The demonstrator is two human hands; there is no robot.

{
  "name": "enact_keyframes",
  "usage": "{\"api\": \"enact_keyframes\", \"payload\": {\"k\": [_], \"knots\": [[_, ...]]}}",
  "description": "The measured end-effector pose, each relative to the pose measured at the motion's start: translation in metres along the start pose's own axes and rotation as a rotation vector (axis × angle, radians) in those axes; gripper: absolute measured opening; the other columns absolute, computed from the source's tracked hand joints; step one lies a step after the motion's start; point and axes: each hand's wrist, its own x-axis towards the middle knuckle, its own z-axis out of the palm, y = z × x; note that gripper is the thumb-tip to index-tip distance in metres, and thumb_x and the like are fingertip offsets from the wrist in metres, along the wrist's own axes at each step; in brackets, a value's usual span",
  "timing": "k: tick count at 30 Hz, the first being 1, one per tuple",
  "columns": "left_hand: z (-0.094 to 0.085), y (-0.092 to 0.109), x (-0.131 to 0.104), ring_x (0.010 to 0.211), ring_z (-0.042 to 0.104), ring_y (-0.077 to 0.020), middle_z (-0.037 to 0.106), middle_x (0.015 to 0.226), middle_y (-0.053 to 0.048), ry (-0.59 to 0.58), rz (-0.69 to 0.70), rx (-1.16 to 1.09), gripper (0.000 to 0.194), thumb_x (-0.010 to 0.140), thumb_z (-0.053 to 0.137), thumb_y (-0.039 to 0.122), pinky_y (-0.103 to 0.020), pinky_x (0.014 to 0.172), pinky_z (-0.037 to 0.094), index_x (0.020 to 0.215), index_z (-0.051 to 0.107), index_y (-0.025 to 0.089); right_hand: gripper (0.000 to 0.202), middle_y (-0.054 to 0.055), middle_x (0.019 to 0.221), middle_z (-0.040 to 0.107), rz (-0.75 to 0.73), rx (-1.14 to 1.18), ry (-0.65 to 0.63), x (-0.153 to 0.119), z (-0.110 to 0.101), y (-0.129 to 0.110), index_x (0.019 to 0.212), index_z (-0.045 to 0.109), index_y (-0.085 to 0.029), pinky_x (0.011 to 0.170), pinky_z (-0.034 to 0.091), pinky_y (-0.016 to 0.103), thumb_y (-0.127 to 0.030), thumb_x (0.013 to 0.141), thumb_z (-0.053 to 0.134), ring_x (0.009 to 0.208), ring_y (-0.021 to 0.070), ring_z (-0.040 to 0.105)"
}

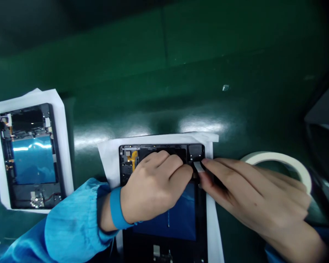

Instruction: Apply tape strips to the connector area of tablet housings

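In the head view an opened tablet (164, 252) lies on white paper, its inner boards and blue battery (181, 219) exposed. My left hand (156, 186), with a blue wrist strap, reaches over the tablet's upper part. Its fingers are curled together near the upper right of the frame; what they hold, if anything, is hidden. From the right comes my right hand (249, 193), thumb and forefinger closed on a small piece of whitish tape (199, 167) at the tablet's upper right edge, just below a square black part (195, 150).
A second opened tablet (33, 157) rests on white paper at the left. A roll of cream tape (279, 157) lies at the right, partly behind my right hand. A small clear scrap (225, 87) sits on the green table mat (142, 84).
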Motion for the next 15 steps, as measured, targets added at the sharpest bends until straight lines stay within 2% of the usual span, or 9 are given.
{"api": "enact_keyframes", "payload": {"k": [15], "knots": [[-0.0006,-0.0003,0.0001,0.071,0.054,-0.0166,0.059,0.077,-0.006,-0.004,-0.006,0.006,0.021,0.094,0.045,0.013,-0.031,0.067,0.050,0.088,0.065,0.011,0.018,0.003,0.081,0.070,-0.012,-0.002,0.017,-0.0003,0.0013,-0.0012,0.093,0.065,-0.013,0.060,0.042,0.028,-0.017,0.078,0.073,0.064,0.0123,0.061]]}}
